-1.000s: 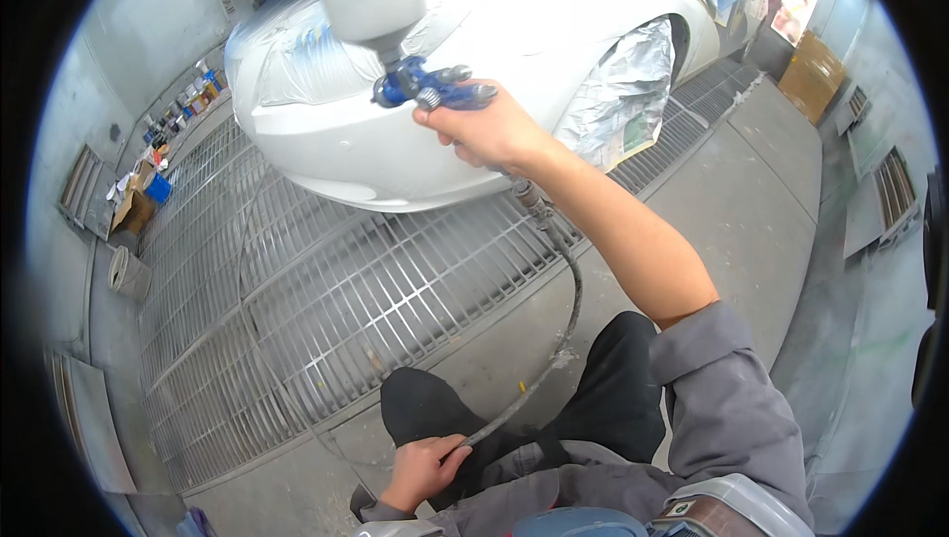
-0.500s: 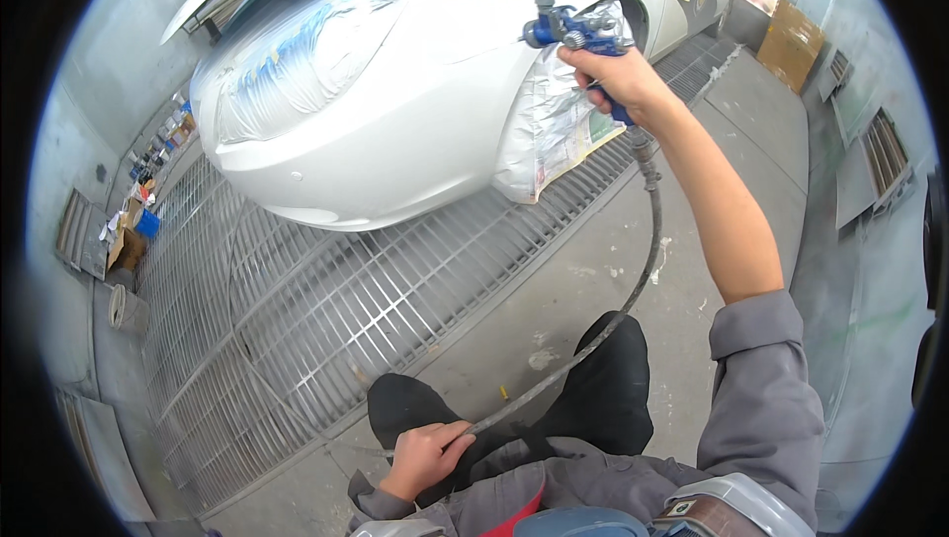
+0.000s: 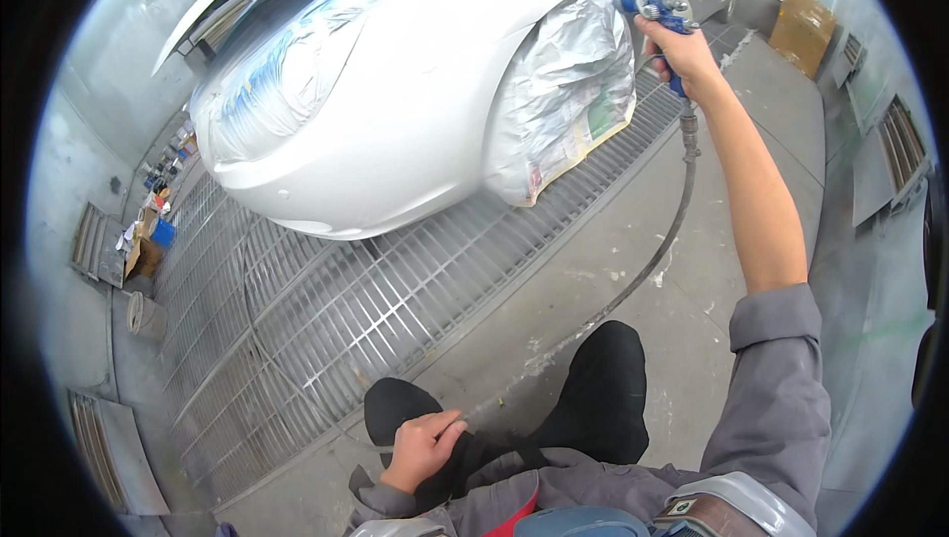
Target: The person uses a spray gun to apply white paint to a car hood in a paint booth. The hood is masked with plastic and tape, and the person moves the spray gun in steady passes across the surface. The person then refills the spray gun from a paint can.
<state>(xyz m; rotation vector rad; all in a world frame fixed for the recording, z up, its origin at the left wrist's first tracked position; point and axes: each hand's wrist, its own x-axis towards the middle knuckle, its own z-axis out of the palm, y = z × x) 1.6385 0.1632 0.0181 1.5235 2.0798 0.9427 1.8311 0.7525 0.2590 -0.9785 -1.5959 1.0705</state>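
Note:
My right hand (image 3: 684, 54), arm stretched forward, is wrapped round the handle of a blue spray gun (image 3: 656, 9). The gun's paint cup is cut off by the upper edge of the view. It is level with the far side of the front wheel arch of a white car (image 3: 415, 92). An air hose (image 3: 664, 258) hangs from the gun's handle and curves back toward my lap. Low in front of my body, my left hand (image 3: 425, 446) is closed round that hose. Crinkled silvery masking sheet (image 3: 568, 92) covers the front wheel.
Under the car runs a metal floor grating (image 3: 346, 314). Clear film with blue tape (image 3: 282, 92) covers the headlight area. Along the left wall stand paint cans, a cardboard box (image 3: 144, 258) and a bucket (image 3: 146, 315). A cardboard sheet (image 3: 801, 31) leans at the back right.
My right hand has carried the spray gun to the right and slightly farther away, along the fender past the wheel arch. The hose has swung along. My left hand keeps its hold.

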